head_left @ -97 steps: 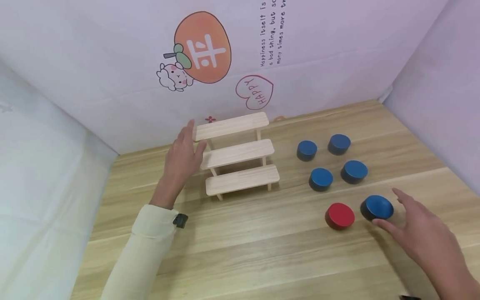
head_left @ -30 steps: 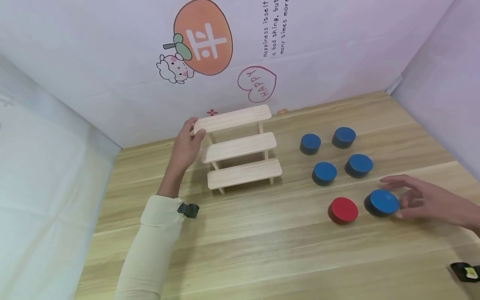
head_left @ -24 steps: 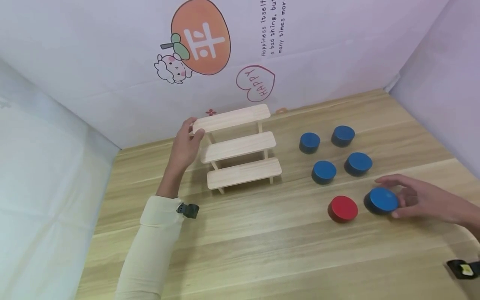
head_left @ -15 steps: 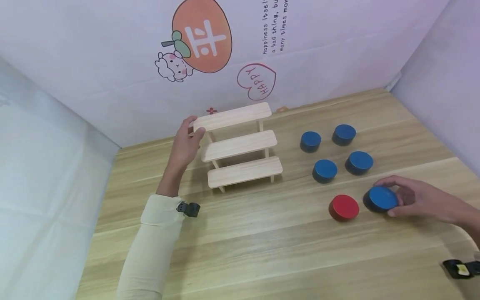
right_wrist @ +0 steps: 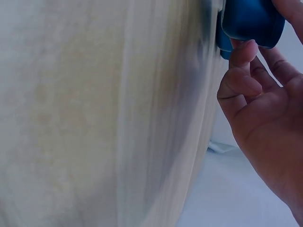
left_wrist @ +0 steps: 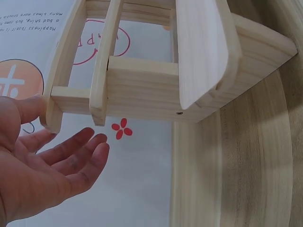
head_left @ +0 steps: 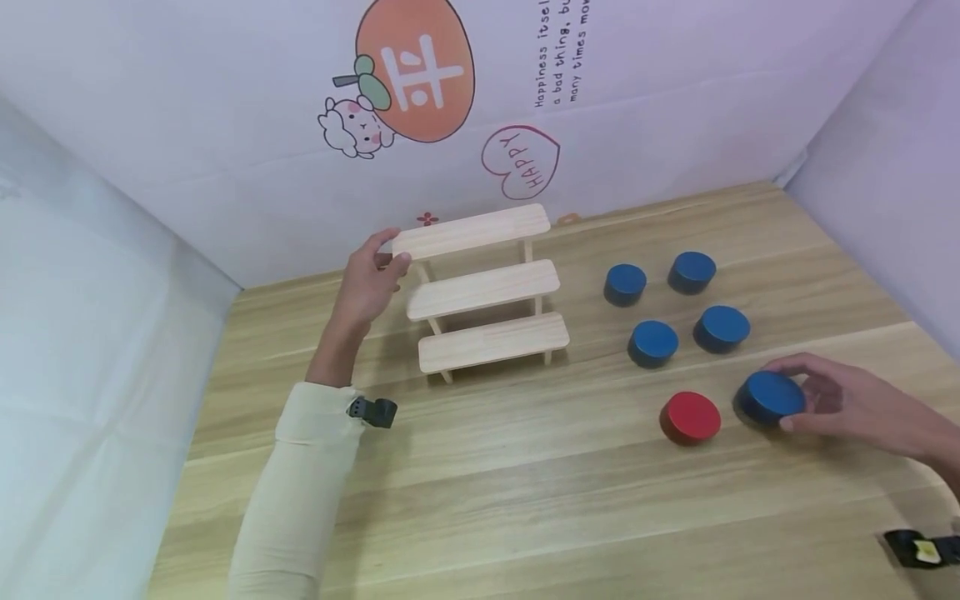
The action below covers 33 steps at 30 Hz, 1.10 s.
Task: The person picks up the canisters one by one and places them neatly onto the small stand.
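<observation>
A three-tier wooden display stand [head_left: 487, 287] stands near the back wall. My left hand [head_left: 367, 279] pinches the left end of its top tier; in the left wrist view the thumb and index finger of that left hand [left_wrist: 42, 161] lie on either side of the plank end, the other fingers loosely bent. My right hand [head_left: 847, 402] holds a blue round block [head_left: 771, 397] from the right, thumb at the near side and fingers at the far side. In the right wrist view the fingers are against this blue block [right_wrist: 251, 21]. A red round block [head_left: 690, 417] sits just left of it.
Several other blue round blocks [head_left: 653, 343] lie in a cluster between the stand and the right wall. The light wood table [head_left: 487, 483] ends at a white printed cloth [head_left: 637, 100] at the back, with cloth walls at both sides.
My left hand has moved from beside the stand to pinching its top tier. My right hand, earlier spread around the blue round block, has turned to its right side and closed on it.
</observation>
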Each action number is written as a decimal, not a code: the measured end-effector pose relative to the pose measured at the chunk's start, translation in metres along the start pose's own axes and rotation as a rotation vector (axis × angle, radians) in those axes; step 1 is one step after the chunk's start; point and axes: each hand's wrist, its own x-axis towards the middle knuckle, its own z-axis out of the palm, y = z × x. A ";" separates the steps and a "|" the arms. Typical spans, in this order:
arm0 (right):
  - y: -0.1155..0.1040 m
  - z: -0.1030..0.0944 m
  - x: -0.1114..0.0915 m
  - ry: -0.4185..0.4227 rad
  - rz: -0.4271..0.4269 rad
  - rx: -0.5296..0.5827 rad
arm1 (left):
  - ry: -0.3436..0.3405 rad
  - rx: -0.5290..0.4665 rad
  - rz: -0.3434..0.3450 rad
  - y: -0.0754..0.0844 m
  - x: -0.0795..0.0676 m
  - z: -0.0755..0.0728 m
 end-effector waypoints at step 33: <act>-0.112 -0.012 0.039 0.091 -0.152 -0.002 | -0.110 0.100 0.017 -0.007 0.004 -0.021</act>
